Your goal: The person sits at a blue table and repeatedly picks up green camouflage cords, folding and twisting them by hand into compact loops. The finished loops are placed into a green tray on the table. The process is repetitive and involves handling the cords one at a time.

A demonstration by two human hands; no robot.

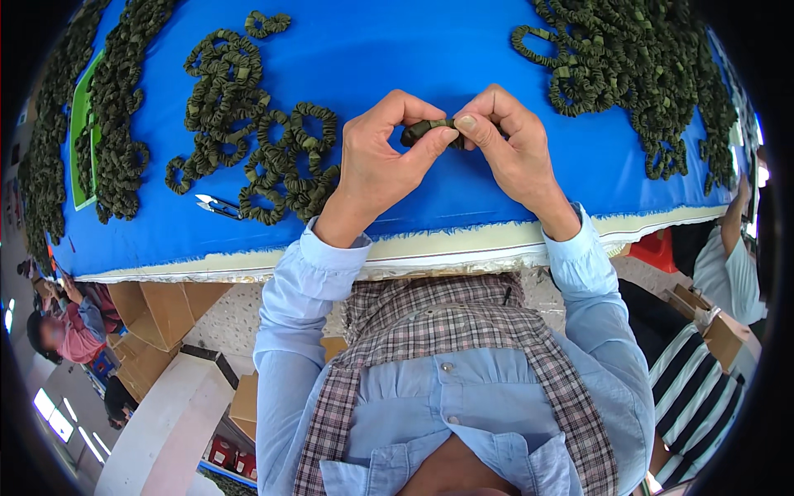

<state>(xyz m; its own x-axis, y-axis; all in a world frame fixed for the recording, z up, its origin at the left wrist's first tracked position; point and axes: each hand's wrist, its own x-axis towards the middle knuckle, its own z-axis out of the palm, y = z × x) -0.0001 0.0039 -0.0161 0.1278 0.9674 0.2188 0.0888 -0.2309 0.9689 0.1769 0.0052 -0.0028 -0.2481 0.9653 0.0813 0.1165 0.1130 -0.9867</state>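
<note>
Between my two hands, a little above the blue cloth, is a dark green scrunchie [423, 129], pinched at both ends. My left hand [385, 157] is closed on its left part with thumb and forefinger. With the same kind of pinch, my right hand [514, 149] grips its right part, and the fingertips of both hands nearly meet. Much of the scrunchie is hidden behind the fingers. To the left of my left hand lies a loose heap of dark green scrunchies [277, 157]. Thread snips [219, 206] rest beside that heap, near the table's front edge.
A large pile of scrunchies [637, 66] covers the right side of the blue-covered table [397, 50]. More scrunchies lie over a green tray [80, 136] at the far left. Cardboard boxes [157, 314] stand below the table. Other people sit at left [70, 331] and right [728, 264].
</note>
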